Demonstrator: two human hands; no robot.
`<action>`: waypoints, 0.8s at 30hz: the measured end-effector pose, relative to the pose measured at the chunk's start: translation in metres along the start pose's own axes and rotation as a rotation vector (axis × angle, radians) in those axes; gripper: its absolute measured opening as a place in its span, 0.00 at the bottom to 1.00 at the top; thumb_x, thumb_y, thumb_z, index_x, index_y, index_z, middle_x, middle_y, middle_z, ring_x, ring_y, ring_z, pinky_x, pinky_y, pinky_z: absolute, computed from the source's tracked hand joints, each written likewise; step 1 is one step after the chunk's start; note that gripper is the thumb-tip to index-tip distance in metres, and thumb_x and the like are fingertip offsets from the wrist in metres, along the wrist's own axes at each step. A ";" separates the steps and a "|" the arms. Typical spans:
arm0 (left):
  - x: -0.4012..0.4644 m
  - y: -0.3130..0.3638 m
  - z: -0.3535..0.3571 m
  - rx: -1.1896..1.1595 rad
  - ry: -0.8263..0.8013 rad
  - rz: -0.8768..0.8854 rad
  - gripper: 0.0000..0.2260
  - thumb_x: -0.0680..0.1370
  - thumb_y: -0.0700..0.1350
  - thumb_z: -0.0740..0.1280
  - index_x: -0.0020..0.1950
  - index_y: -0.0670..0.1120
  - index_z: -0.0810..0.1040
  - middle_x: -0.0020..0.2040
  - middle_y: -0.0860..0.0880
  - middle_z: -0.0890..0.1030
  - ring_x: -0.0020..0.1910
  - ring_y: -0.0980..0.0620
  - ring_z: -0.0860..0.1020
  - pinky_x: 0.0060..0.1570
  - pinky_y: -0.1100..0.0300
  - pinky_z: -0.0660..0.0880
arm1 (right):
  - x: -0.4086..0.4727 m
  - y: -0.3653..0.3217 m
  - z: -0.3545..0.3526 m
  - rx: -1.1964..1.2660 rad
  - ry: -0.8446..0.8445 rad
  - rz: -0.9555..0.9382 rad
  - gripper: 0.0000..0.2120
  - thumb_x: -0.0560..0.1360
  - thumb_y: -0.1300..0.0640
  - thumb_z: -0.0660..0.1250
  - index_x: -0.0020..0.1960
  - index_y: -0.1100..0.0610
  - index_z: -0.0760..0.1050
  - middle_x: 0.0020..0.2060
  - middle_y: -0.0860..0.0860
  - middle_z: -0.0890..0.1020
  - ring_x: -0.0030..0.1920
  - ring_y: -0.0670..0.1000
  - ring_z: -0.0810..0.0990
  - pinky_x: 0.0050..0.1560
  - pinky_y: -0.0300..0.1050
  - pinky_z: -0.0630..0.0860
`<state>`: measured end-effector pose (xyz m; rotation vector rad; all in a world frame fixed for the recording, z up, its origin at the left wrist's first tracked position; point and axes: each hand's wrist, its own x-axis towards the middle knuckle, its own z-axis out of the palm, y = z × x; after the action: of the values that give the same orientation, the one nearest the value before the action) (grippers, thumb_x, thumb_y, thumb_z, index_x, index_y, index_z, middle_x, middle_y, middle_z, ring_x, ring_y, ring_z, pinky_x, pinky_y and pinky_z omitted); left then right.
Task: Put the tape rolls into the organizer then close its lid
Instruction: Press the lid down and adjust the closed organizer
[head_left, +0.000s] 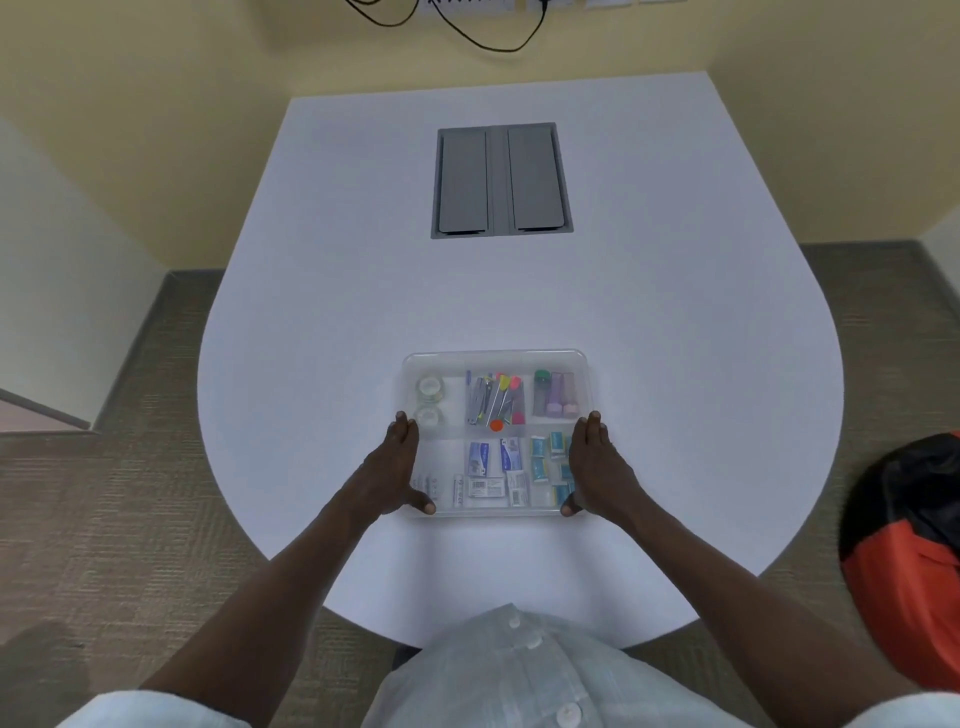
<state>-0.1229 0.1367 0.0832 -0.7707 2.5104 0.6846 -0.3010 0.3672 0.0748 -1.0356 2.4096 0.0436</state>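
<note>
I see two clear tape rolls (429, 401) in the far-left compartment of the lidded clear organizer (496, 356) on the white table (675, 322), my left hand (390, 474) and right hand (597, 470) flat against its sides

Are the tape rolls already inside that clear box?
Yes. Two clear tape rolls sit in the far left compartment of the organizer. The left hand and right hand press its sides; whether the lid is latched, cannot tell.
</note>
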 end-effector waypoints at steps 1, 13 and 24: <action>0.001 0.002 -0.002 0.017 -0.009 -0.002 0.64 0.62 0.55 0.81 0.79 0.37 0.39 0.80 0.37 0.39 0.80 0.43 0.43 0.76 0.51 0.54 | 0.000 0.000 -0.001 -0.003 -0.004 -0.007 0.61 0.64 0.51 0.80 0.74 0.72 0.38 0.74 0.71 0.43 0.76 0.67 0.48 0.75 0.55 0.56; 0.021 0.012 -0.008 0.263 -0.029 0.005 0.71 0.55 0.64 0.80 0.75 0.29 0.38 0.77 0.27 0.41 0.78 0.31 0.43 0.78 0.44 0.50 | 0.008 0.000 -0.026 0.080 0.023 0.057 0.58 0.60 0.41 0.79 0.74 0.67 0.50 0.74 0.64 0.58 0.74 0.61 0.60 0.70 0.56 0.67; 0.074 -0.004 -0.050 0.384 -0.009 0.094 0.76 0.49 0.61 0.83 0.75 0.30 0.36 0.77 0.30 0.38 0.78 0.32 0.39 0.77 0.41 0.53 | 0.074 0.001 -0.061 -0.229 0.083 -0.068 0.64 0.58 0.44 0.81 0.76 0.67 0.43 0.77 0.65 0.45 0.77 0.63 0.49 0.74 0.59 0.59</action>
<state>-0.1880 0.0763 0.0826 -0.5119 2.5686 0.2181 -0.3714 0.3042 0.0933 -1.2434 2.4843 0.2638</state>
